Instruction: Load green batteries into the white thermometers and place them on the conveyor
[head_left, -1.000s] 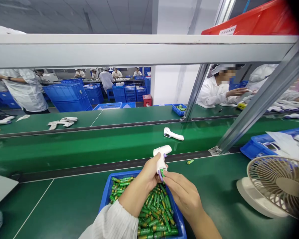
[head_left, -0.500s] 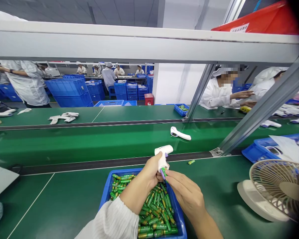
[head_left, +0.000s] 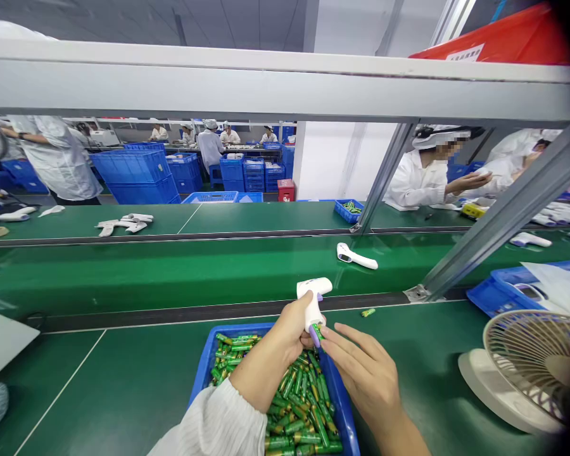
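Note:
My left hand (head_left: 297, 323) is closed around the handle of a white infrared thermometer (head_left: 314, 289), whose head points up and away. The handle's lower end is open, with a purple cover flap (head_left: 314, 336) hanging from it. A green battery (head_left: 318, 329) shows in that opening. My right hand (head_left: 361, 367) is beside it with fingers stretched and slightly apart, one fingertip at the battery's end. Its thumb is mostly hidden. Below both hands stands a blue bin (head_left: 200, 364) full of green batteries (head_left: 308, 405). A loose battery (head_left: 368, 312) lies to the right on the bench.
Another thermometer (head_left: 357, 256) lies on the green conveyor belt (head_left: 171, 269) ahead. A slanted metal post (head_left: 494, 215), a small fan (head_left: 536, 361) and a blue tray (head_left: 484, 294) stand at the right. A shelf beam (head_left: 266, 82) crosses overhead. Co-workers (head_left: 425, 171) sit across the belt.
The fingers of my right hand have spread and drawn slightly back from the battery. The thermometer on the belt has moved right. My left hand keeps its hold.

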Tool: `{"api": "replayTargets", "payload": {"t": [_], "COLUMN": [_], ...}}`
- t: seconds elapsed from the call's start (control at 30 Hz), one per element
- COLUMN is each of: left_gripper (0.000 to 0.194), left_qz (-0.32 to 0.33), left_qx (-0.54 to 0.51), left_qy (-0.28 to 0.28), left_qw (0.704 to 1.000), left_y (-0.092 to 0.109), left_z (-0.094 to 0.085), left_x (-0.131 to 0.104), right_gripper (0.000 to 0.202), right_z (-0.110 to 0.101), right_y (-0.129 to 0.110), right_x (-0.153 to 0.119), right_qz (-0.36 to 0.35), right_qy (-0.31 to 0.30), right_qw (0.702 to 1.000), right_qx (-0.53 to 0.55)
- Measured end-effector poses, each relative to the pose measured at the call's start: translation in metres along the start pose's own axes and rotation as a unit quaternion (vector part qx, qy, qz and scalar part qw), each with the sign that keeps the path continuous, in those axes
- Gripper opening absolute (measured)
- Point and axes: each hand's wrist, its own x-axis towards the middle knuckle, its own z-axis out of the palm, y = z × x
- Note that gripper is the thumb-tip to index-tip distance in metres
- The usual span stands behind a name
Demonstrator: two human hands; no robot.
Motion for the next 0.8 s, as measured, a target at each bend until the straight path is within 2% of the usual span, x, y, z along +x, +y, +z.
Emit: {"api": "replayTargets", "payload": {"t": [0.13, 0.5, 0.8], "left_gripper": [0.038, 0.036, 0.033], "left_qz": [0.004, 0.018, -0.001], "left_qx": [0.009, 0.053, 0.033], "left_qy": [0.005, 0.02, 0.004], "left_qw": [1.0, 0.998, 0.999], "left_y": [-0.0014, -0.0025, -0.0027], "left_z": [-0.0007, -0.0043, -0.0007], "left_x": [0.0015, 0.0073, 0.0013], "right_gripper": [0.025, 0.03, 0.037], "right_z": [0.0016, -0.0014, -0.0003], "right_y": [-0.002, 0.0024, -0.0028], "right_x": [0.0018, -0.0009, -0.003], "right_qz": [-0.009, -0.011, -0.007], "right_qy": [0.002, -0.044, -0.028], "right_qw": [1.0, 0.999, 1.0], "right_qx": [-0.003, -0.019, -0.01]}}
